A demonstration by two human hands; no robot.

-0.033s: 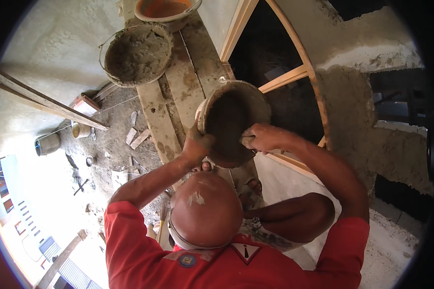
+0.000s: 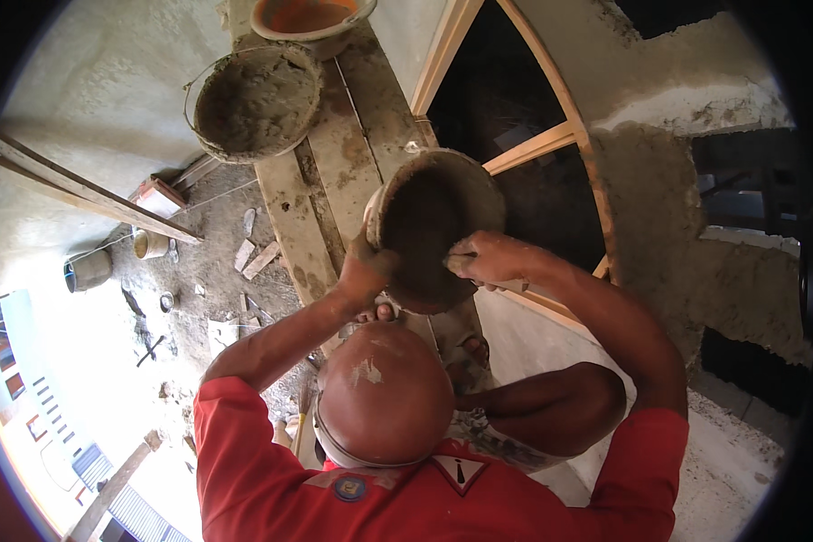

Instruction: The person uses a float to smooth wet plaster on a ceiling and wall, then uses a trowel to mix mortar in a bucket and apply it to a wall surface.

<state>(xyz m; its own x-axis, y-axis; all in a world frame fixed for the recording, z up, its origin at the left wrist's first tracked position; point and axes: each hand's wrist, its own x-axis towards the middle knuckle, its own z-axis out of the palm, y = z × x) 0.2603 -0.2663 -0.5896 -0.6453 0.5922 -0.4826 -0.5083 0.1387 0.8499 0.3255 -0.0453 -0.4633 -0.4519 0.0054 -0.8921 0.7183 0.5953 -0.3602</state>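
Observation:
My left hand (image 2: 368, 271) grips the left side of a pale, cement-stained bucket (image 2: 481, 194), which tilts on a plank platform (image 2: 321, 235), its inside dark. My right hand (image 2: 483, 257) is closed at the bucket's lower right, its fingers round something pale and greyish that I cannot make out. My bent right leg (image 2: 569, 402) and bare toes show below the bucket, beside a rounded shape (image 2: 379, 384) with a pale smear.
A bucket of wet mortar (image 2: 289, 99) and an orange-lined basin (image 2: 316, 18) stand farther along the planks. Plastered walls, leaning timbers (image 2: 90, 190) and a wooden frame (image 2: 528, 144) surround me. Scraps and containers (image 2: 88, 269) lie on the lower ground at left.
The bucket and both my hands have shifted very slightly to the left, my right hand a little more. The grips look the same.

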